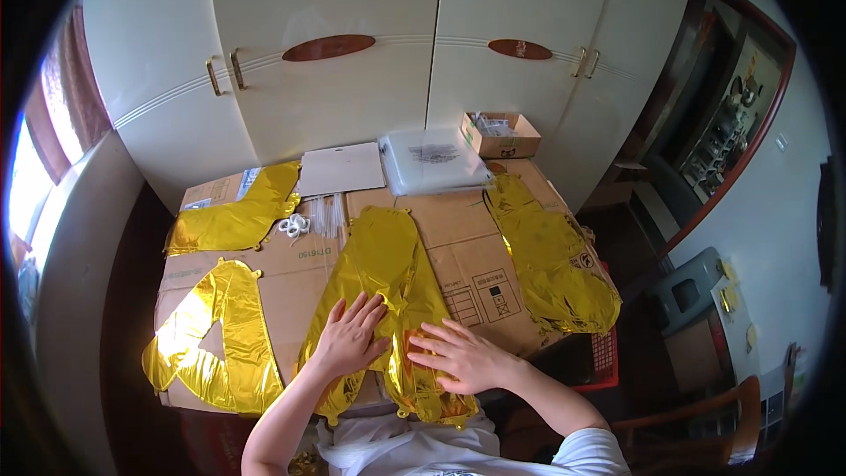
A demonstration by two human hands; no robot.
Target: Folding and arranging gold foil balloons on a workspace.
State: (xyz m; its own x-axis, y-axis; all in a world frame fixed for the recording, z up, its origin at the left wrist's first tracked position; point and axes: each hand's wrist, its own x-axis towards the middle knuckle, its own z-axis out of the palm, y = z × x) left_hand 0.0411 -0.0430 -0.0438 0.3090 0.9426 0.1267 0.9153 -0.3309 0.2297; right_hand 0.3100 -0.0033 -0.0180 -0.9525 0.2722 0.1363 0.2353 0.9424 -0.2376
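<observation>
A flat gold foil balloon lies in the middle of the cardboard-covered table, its lower end reaching the edge near me. My left hand rests on its left side, palm down with the fingers stretched out. On the lower right part of the same balloon lies my right hand, fingers spread and holding nothing. The foil is creased between the two hands. To the left is another gold foil balloon, shaped with a triangular hole. Part of the middle balloon is hidden under my hands.
More gold foil balloons lie at the far left and right. White rings and clear sticks sit near a grey board. Behind are a plastic-wrapped stack and an open carton, before white cabinets.
</observation>
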